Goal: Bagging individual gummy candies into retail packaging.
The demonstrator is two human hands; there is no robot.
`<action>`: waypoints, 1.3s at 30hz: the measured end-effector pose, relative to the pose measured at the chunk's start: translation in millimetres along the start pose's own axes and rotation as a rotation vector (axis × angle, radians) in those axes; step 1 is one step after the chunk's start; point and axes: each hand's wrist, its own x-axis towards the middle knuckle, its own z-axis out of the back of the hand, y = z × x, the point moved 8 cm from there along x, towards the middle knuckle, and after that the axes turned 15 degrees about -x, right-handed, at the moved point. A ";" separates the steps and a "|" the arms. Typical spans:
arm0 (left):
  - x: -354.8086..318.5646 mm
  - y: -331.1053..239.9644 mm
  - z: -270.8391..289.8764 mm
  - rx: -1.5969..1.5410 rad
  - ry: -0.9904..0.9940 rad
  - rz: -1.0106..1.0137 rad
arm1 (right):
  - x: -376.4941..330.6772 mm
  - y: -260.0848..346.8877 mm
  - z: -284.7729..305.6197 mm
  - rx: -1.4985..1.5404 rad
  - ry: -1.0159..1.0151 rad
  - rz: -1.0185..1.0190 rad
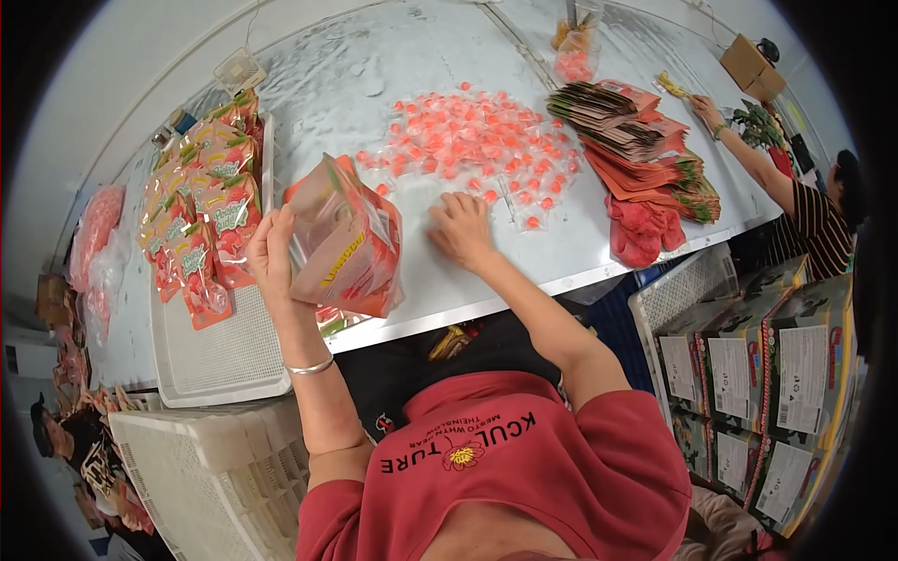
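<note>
My left hand [272, 257] is closed on the side of a red and clear stand-up pouch [348, 248], which I hold tilted above the table edge. Its printed face shows, but its inside is largely hidden. To the right of the pouch, my right hand [461, 227] is low over the tabletop, fingers apart and bent downward, slightly blurred. Nothing shows in it. Just beyond its fingertips spreads a heap of small clear-wrapped pinkish-red candies [486, 131]. Part of another pouch [337, 320] lies at the table edge beneath the held one.
Filled pouches [210, 187] cover a white perforated tray [220, 360] at left, above stacked crates [206, 458]. Flat pouches [622, 140] and a crumpled red cloth [645, 229] lie at right. Cartons [786, 374] stand below. A co-worker's arm [758, 164] reaches over the far right.
</note>
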 end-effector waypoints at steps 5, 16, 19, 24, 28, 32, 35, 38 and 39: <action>-9.8 -15.0 -8.2 0.049 0.009 -0.038 | -2.4 -68.9 16.4 0.355 -0.101 -0.251; -20.0 -17.9 -17.0 0.101 -0.069 -0.057 | 11.6 -112.4 -9.4 0.821 0.154 -0.372; -17.4 -14.5 -15.9 0.060 -0.049 -0.057 | 32.5 -96.4 -26.6 0.543 0.381 -0.206; -24.3 -27.8 -17.7 0.075 -0.045 -0.046 | 55.1 -121.5 -17.8 0.499 0.307 -0.354; -18.8 -18.5 -20.2 0.139 -0.036 -0.063 | 43.5 -95.8 -28.6 0.194 0.132 0.010; -21.1 -23.6 -22.9 0.099 -0.009 -0.046 | 27.2 -107.8 -35.3 0.529 0.373 -0.209; -16.9 -23.3 -17.8 0.116 -0.008 -0.066 | 16.3 -121.1 -30.5 0.875 0.396 -0.403; -15.1 -22.2 -18.3 0.093 0.005 -0.061 | 4.5 -108.0 -21.3 0.667 0.236 -0.301; -15.6 -22.6 -20.9 0.070 0.019 -0.064 | 0.2 -91.8 -11.3 0.418 0.115 -0.182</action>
